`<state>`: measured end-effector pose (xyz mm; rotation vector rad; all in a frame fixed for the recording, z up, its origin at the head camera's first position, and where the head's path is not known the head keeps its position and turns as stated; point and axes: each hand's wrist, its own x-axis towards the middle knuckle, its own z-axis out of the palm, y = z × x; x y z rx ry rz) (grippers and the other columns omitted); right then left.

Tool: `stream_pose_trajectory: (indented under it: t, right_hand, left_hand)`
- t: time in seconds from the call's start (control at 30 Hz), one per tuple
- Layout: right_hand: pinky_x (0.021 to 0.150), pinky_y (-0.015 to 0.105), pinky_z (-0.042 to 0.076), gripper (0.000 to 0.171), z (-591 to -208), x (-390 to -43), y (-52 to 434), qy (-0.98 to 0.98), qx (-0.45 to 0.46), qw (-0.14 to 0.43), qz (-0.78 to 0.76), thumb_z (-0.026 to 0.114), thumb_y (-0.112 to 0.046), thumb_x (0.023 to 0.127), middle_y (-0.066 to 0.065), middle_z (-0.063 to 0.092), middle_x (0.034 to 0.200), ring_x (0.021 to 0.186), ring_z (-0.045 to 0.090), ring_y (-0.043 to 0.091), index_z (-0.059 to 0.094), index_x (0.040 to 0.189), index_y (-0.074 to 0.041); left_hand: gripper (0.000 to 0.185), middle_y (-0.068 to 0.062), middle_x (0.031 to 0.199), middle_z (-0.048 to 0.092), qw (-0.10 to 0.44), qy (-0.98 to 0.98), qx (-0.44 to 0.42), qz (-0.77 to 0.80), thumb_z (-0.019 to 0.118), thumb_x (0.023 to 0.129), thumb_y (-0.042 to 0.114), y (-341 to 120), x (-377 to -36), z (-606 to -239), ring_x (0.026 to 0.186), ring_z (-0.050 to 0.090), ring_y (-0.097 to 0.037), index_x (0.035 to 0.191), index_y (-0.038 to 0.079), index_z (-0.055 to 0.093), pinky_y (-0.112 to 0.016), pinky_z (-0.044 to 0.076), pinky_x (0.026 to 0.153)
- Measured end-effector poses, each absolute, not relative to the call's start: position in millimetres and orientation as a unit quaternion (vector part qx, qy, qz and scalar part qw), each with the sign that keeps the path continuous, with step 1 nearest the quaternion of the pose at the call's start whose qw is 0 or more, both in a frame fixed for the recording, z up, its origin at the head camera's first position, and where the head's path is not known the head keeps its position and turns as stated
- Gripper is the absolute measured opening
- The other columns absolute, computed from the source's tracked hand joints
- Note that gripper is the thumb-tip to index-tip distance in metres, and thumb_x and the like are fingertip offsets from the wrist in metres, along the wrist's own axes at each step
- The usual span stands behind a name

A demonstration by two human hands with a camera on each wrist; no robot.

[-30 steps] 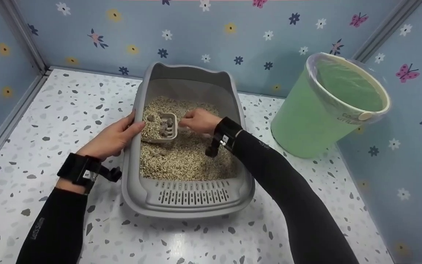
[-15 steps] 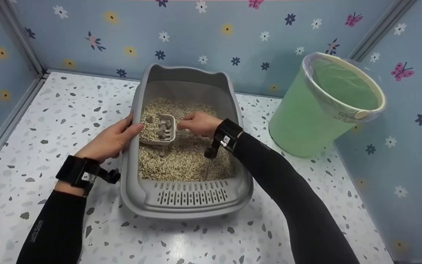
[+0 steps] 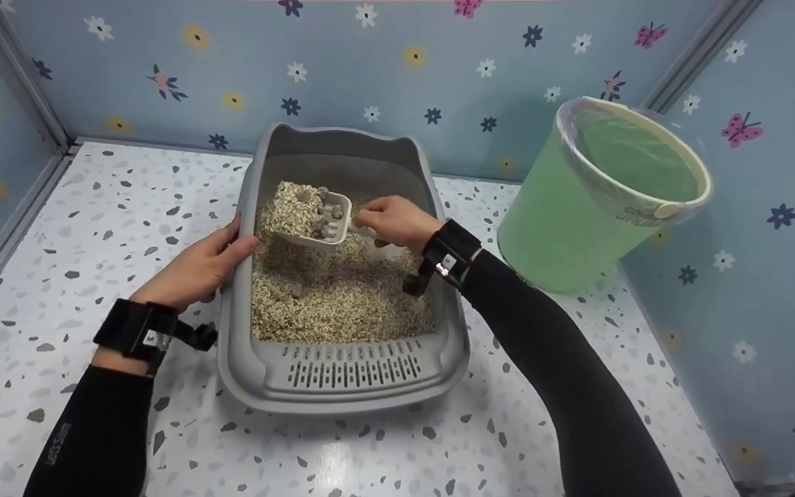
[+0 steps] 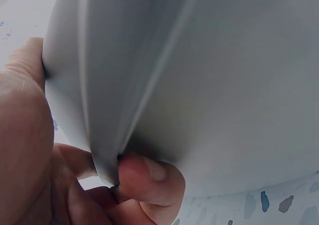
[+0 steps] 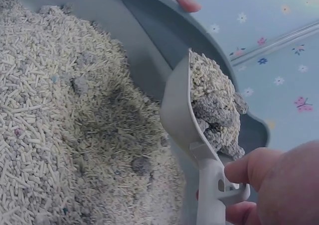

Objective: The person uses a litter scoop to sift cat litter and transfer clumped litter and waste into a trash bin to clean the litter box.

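A grey litter box (image 3: pixel 342 376) full of pale pellet litter (image 3: pixel 342 297) stands on the speckled floor. My right hand (image 3: pixel 397 222) grips the handle of a white scoop (image 3: pixel 311 224), lifted above the litter and heaped with pellets and grey clumps (image 3: pixel 328 210). The right wrist view shows the scoop (image 5: pixel 182 115), its clumps (image 5: pixel 219 115) and more grey clumps (image 5: pixel 139 165) left in the litter (image 5: pixel 60 125). My left hand (image 3: pixel 194 269) grips the box's left rim, thumb over the edge. The left wrist view shows the fingers (image 4: pixel 149 177) curled under the rim (image 4: pixel 107 100).
A green bin (image 3: pixel 597 200) with a clear liner stands to the right of the box, tilted against the flowered wall (image 3: pixel 397 62). Walls close the left, back and right. Speckled floor (image 3: pixel 94 221) lies on the left and in front.
The right hand has raised the scoop out of the litter, loaded with pellets and clumps, and shifted it slightly back. The left hand stays on the rim.
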<state>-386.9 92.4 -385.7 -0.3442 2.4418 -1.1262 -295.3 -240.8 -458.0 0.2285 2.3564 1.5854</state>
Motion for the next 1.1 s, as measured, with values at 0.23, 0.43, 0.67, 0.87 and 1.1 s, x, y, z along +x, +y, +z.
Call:
stream_pose_trajectory:
  t: [0.23,0.43,0.67,0.87,1.1]
  right_hand:
    - [0.068,0.03,0.059,0.025,-369.4,-378.4,99.2,0.866,-0.123,0.196,-0.444,0.066,-0.023,0.11,0.003,0.065,0.105,0.071,0.069,0.015,0.081,0.115,-0.004]
    - [0.055,0.024,0.051,0.023,-362.1,-369.1,106.2,0.862,-0.126,0.168,-0.461,0.071,-0.024,0.109,0.002,0.061,0.09,0.06,0.064,0.012,0.081,0.113,-0.005]
    - [0.055,0.023,0.051,0.019,-354.1,-356.3,121.6,0.862,-0.117,0.147,-0.471,0.074,-0.027,0.108,0.0,0.063,0.088,0.058,0.058,0.011,0.081,0.11,-0.009]
    - [0.053,0.022,0.048,0.023,-342.7,-344.4,153.3,0.869,-0.114,0.147,-0.459,0.075,-0.031,0.108,0.005,0.069,0.098,0.058,0.056,0.01,0.082,0.115,-0.009]
    - [0.052,0.022,0.046,0.024,-337.8,-347.7,150.0,0.88,-0.115,0.138,-0.439,0.076,-0.031,0.108,0.003,0.069,0.093,0.055,0.052,0.007,0.083,0.116,-0.01]
  left_hand:
    - [0.088,-0.002,0.083,0.044,0.145,0.821,0.073,0.547,0.045,0.113,0.071,-245.6,-294.8,-459.7,0.054,0.034,-0.009,0.18,0.034,0.003,-0.025,0.038,0.048]
    - [0.086,-0.004,0.085,0.046,0.145,0.818,0.074,0.552,0.046,0.113,0.07,-247.4,-295.0,-460.4,0.053,0.033,-0.009,0.18,0.036,0.002,-0.026,0.037,0.048]
    - [0.086,-0.007,0.086,0.049,0.148,0.811,0.083,0.56,0.045,0.113,0.069,-245.8,-294.5,-458.7,0.051,0.033,-0.009,0.18,0.038,0.001,-0.026,0.038,0.046]
    - [0.086,-0.01,0.091,0.052,0.145,0.815,0.08,0.556,0.045,0.113,0.07,-244.2,-294.9,-456.6,0.053,0.034,-0.009,0.18,0.038,0.002,-0.026,0.038,0.048]
    - [0.084,-0.009,0.091,0.053,0.14,0.817,0.075,0.555,0.045,0.113,0.07,-249.6,-293.3,-456.4,0.054,0.036,-0.009,0.18,0.039,0.003,-0.026,0.039,0.048]
